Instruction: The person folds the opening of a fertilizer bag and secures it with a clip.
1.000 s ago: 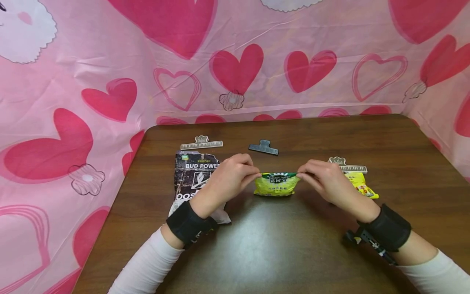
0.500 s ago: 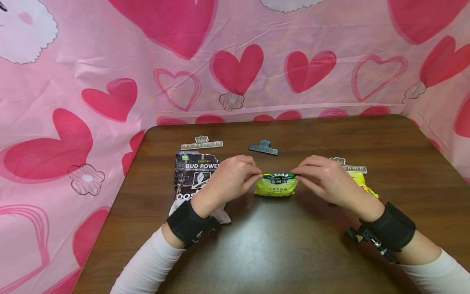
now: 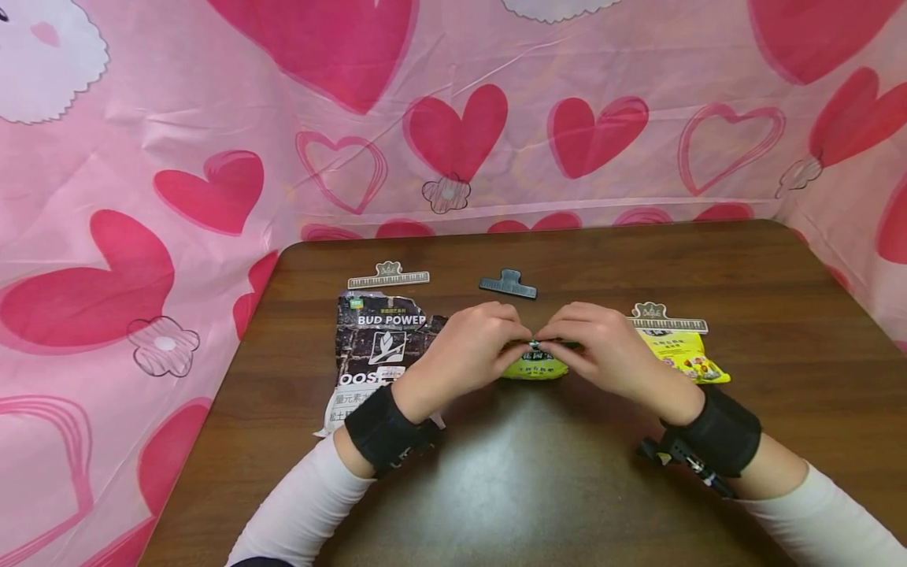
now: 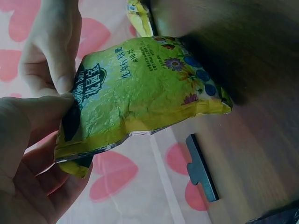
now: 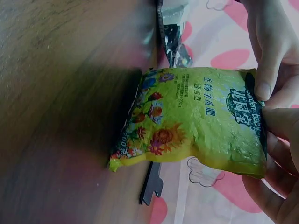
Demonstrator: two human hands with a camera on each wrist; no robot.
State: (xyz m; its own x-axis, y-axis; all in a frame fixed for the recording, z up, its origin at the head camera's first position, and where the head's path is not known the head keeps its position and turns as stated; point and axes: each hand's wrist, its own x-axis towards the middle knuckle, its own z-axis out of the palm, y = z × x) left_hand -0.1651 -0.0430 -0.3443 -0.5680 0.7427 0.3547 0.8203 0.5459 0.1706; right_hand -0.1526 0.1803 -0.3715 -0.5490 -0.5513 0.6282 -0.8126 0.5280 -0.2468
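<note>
Pink backdrop (image 3: 581,47); brown tabletop (image 3: 482,504). Green bag (image 5: 201,121): upright, well in from far edge. Your left hand (image 3: 469,348), right hand (image 3: 608,351): fingers closed, pinching its top. Risk: uneven pull, bag may tip.

The head view looked forward and down from above the fingers (image 3: 512,327), while both sideways-turned wrist views faced the backdrop (image 4: 140,205) from close behind them, sharing the bag (image 4: 135,88) below.

Yellow-green flowered bag (image 5: 196,116), fingers (image 5: 264,193) pinching its top edge, black clip (image 5: 153,183) behind
</note>
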